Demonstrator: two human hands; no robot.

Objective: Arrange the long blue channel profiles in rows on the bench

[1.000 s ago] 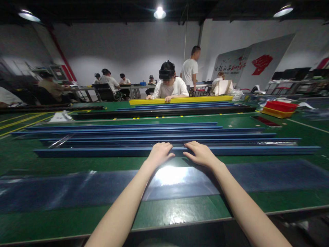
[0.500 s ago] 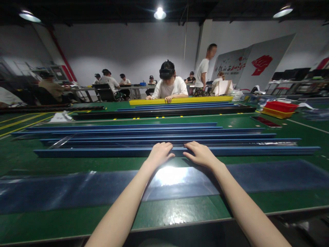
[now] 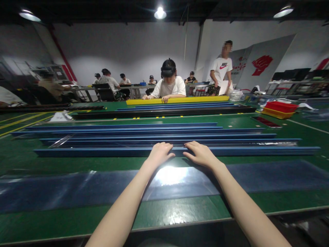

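Both my hands rest on the nearest long blue channel (image 3: 97, 152), one on either side of its middle. My left hand (image 3: 159, 154) has its fingers hooked over the top edge and its thumb on the near side. In the same way my right hand (image 3: 199, 154) grips the edge a short gap to the right. The fingertips behind the edge are partly hidden. Between my forearms, a clear bluish plastic strip (image 3: 64, 192) lies flat across the table, reflecting a bright light.
More blue channels (image 3: 123, 129) lie parallel behind, with clear film (image 3: 61, 141) at their left. Farther back are a black bar (image 3: 180, 111), a red bin (image 3: 280, 107) and a phone-like slab (image 3: 266, 121). Opposite, a co-worker (image 3: 168, 85) holds a yellow channel (image 3: 200, 99).
My hands and the blue channels have not moved. The co-worker's yellow channel has shifted slightly left. A standing person in the background has moved right and turned.
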